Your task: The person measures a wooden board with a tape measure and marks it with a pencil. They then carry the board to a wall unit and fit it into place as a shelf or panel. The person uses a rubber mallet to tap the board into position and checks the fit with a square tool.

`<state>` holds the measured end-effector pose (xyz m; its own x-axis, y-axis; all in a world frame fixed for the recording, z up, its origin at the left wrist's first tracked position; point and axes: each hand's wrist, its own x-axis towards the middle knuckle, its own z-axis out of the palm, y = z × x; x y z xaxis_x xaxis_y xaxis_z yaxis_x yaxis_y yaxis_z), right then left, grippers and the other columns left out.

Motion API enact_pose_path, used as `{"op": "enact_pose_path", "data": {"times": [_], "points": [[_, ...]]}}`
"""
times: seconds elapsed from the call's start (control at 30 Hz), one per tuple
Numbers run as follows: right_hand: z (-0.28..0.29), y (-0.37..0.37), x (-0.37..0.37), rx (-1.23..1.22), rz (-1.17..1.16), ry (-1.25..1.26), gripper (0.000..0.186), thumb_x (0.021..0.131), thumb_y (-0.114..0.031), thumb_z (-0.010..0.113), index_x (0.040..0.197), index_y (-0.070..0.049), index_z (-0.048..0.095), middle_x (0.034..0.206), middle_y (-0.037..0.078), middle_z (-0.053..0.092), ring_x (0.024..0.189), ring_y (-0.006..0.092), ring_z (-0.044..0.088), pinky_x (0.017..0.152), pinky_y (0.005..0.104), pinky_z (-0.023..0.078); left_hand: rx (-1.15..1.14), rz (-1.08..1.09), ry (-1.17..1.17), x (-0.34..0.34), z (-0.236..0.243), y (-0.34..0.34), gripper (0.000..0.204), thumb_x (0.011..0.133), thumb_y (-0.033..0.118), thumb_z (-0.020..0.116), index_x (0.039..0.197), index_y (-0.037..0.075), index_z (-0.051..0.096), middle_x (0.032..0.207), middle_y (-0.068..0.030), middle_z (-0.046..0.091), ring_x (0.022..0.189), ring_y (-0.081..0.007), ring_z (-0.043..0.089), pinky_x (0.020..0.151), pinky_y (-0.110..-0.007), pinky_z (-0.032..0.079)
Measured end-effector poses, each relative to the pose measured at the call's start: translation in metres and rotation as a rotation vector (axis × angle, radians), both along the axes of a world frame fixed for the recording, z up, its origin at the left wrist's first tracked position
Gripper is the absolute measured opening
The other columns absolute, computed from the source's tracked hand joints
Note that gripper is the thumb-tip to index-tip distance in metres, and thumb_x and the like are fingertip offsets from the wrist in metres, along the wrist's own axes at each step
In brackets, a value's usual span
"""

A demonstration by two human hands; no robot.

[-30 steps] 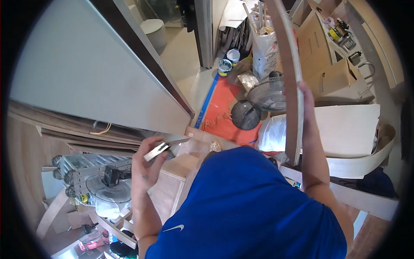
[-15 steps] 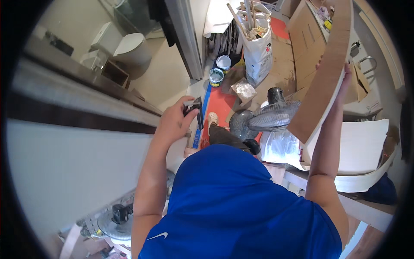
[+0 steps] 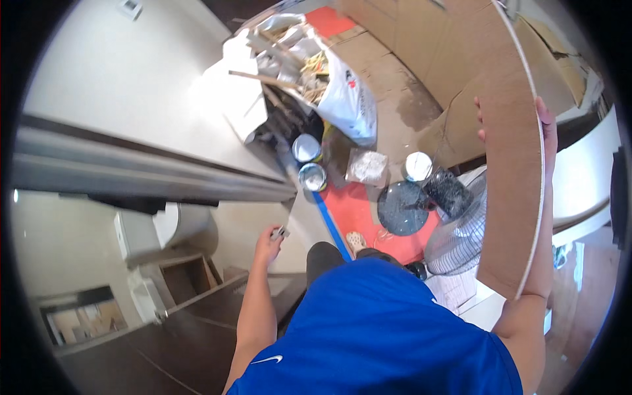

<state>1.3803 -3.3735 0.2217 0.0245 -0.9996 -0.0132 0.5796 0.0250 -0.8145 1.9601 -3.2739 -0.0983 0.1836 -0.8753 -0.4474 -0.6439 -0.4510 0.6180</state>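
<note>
My right hand [image 3: 548,135] grips a long, slightly curved brown board [image 3: 512,171] by its edge, with fingertips showing on its left side and the thumb side on its right. The board stands steeply along my right forearm and hides part of a floor fan [image 3: 454,247]. Over by the doorway, my left hand [image 3: 265,247] is closed on a small dark and metallic object [image 3: 280,232]; its exact kind is hard to make out. Nothing else touches my left hand.
Two paint buckets [image 3: 307,148] stand beside a big white sack of wood scraps [image 3: 349,99]. Close by lies a square box with white contents [image 3: 367,167]. Blue tape [image 3: 331,224] edges the red floor sheet [image 3: 342,204]. A toilet [image 3: 164,227] is left, through the doorway.
My view and body have turned and moved ahead toward the sack and buckets. Both hands keep their holds; the board now hangs more upright in the picture.
</note>
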Motion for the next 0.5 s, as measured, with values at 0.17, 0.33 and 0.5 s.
{"op": "enact_pose_path", "data": {"times": [0.17,0.33,0.5], "points": [[0.013,-0.035,0.000,0.176,-0.047,0.019,0.071,0.100,-0.051,0.052,0.142,0.006,0.051,0.119,0.030,0.064,0.096,0.0317,0.072,0.073,0.0414,0.066,0.137,0.039,0.155,0.040,0.006,-0.077,0.035,0.092,0.020,0.073,0.126,0.018,0.067,0.084,-0.0073,0.069,0.065,-0.0160,0.064,0.065,-0.033,0.053],[0.021,-0.057,0.012,0.224,-0.177,0.069,0.068,0.101,-0.051,0.048,0.142,0.004,0.052,0.117,0.030,0.065,0.095,0.0328,0.071,0.070,0.0461,0.065,0.058,-0.144,0.143,0.056,-0.004,-0.162,0.035,0.093,0.033,0.075,0.121,0.011,0.073,0.098,-0.0132,0.075,0.091,-0.0233,0.071,0.085,-0.036,0.054],[0.018,-0.093,0.033,0.283,-0.277,0.039,0.065,0.102,-0.049,0.046,0.140,0.003,0.054,0.113,0.027,0.066,0.090,0.0320,0.071,0.070,0.0460,0.065,0.065,-0.318,0.038,0.047,0.004,-0.236,0.050,0.092,0.048,0.075,0.122,0.009,0.074,0.113,-0.0199,0.075,0.112,-0.0334,0.070,0.098,-0.038,0.051]]}}
